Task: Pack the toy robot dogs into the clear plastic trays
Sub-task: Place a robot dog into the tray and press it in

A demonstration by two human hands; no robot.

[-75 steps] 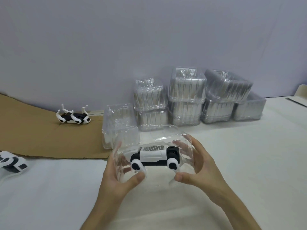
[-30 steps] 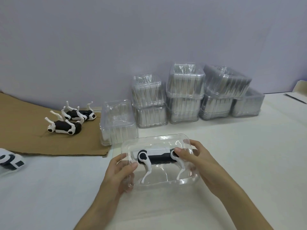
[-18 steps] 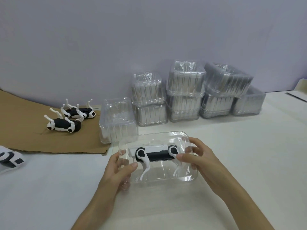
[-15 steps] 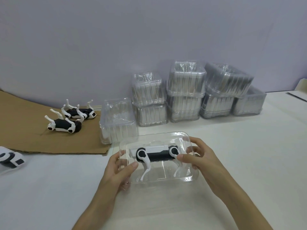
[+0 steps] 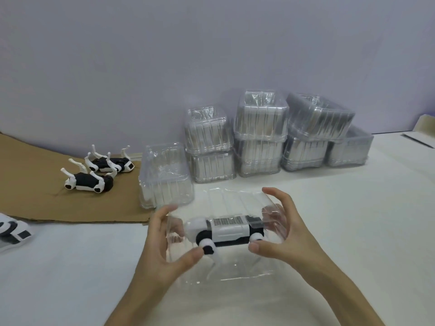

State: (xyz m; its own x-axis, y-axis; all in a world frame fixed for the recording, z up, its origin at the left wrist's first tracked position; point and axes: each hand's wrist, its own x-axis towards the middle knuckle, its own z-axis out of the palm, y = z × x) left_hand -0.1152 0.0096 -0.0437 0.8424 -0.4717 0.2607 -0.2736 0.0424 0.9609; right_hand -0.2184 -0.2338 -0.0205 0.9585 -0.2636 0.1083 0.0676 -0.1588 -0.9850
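A black and white toy robot dog (image 5: pixel 227 232) sits inside a clear plastic tray (image 5: pixel 226 201) held just above the white table. My left hand (image 5: pixel 164 245) grips the tray's left end, thumb at the front and fingers behind. At the right end my right hand (image 5: pixel 280 231) grips it the same way. The dog's back with its grey grille faces me, and its legs point down toward the tray's open rim. Two more toy dogs (image 5: pixel 88 181) (image 5: pixel 110 162) lie legs-up on brown cardboard (image 5: pixel 35 203) at the left.
Stacks of nested clear trays (image 5: pixel 261 135) line the wall behind my hands, with a lower stack (image 5: pixel 166 175) at the cardboard's edge. Another black and white toy (image 5: pixel 13 231) lies at the far left edge. White table surface (image 5: pixel 353 220) stretches right.
The tray with the dog has been tipped toward me: the dog showed its side with legs hanging, now its back faces me. Both hands shifted their hold on the tray ends.
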